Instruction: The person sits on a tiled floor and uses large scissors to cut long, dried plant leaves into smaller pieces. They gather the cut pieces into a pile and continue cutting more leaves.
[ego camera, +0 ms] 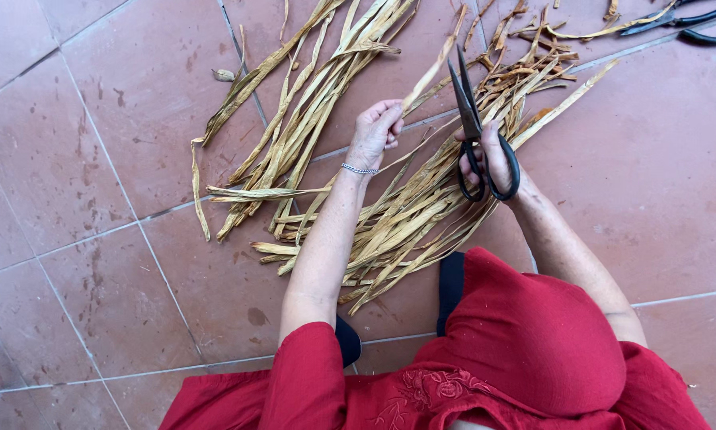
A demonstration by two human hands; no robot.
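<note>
Above the floor tiles (95,159), dried leaf strip (433,68) pinched in left hand (376,131), scissors (476,131) in right hand (493,155)

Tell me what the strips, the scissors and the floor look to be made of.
Strips: likely dried plant leaves, straw-coloured, matte, curled and frayed. Scissors in the right hand: probably dark metal, dull grey blades, black loop handles. Floor: seemingly terracotta tile, reddish, matte, stained, with pale grout lines.

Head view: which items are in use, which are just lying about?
In use:
left hand pinching a dry strip
right hand holding black scissors
leaf pile below

Lying about:
second scissors, top right
loose scrap
tile floor
</note>
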